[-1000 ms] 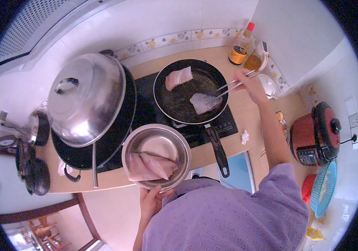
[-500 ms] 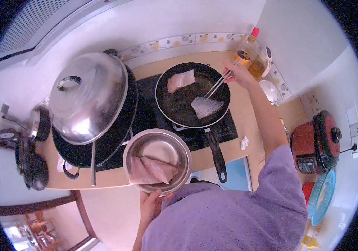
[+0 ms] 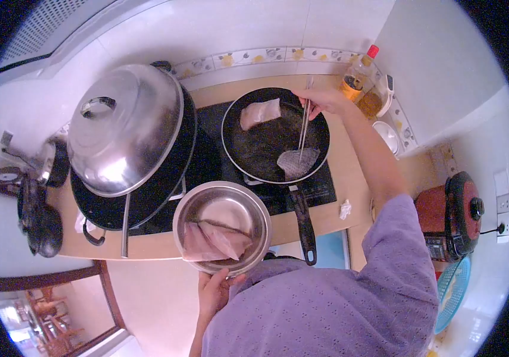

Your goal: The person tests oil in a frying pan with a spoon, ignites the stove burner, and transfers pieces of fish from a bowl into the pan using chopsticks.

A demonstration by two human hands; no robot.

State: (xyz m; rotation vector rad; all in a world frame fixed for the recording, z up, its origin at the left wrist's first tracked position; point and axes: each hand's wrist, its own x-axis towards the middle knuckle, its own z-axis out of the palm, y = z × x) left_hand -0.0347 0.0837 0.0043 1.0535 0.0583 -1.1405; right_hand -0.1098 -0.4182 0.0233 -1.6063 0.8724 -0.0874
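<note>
My right hand [image 3: 321, 102] grips a pair of metal chopsticks [image 3: 305, 124] over the black frying pan [image 3: 248, 143]. Their tips touch a fish piece with grey scaly skin [image 3: 297, 163] at the pan's lower right. A paler pink fish piece [image 3: 260, 113] lies at the pan's upper left. Below the pan, my left hand [image 3: 215, 291] holds a steel bowl [image 3: 258, 205] by its near rim, fingers partly hidden beneath it. Several raw pink fillets [image 3: 215, 241] rest inside the bowl.
A large wok with a domed steel lid [image 3: 129, 131] stands left of the pan. The pan's handle [image 3: 304, 229] points toward me. Bottles [image 3: 358, 74] stand at the back right, a red cooker [image 3: 445, 208] and blue basket [image 3: 453, 291] farther right.
My right hand has moved left over the pan, and the chopsticks have swung more upright. The scaly piece has shifted and turned slightly. The left hand and bowl have barely moved.
</note>
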